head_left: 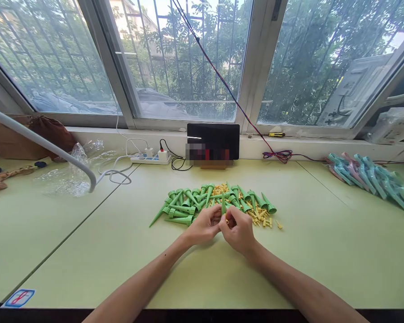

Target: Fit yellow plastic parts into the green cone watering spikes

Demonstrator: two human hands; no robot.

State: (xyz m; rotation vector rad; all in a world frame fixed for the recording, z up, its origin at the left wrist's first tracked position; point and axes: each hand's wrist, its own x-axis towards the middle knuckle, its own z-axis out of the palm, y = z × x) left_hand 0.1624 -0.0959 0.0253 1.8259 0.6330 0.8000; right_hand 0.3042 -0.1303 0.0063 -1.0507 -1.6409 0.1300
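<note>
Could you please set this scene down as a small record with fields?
left hand: holds a green spike, tip up
right hand: pinches a small yellow piece at the spike's lower end
pile: other green spikes and loose yellow pieces, just beyond the hands
behind: dark screen, power strip to its left
far right: pink and blue items
surface: pale green table

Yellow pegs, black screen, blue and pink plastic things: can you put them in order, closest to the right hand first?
From the right hand:
1. Yellow pegs, just beside it
2. Black screen, behind the pile
3. Blue and pink plastic things, far right
</note>
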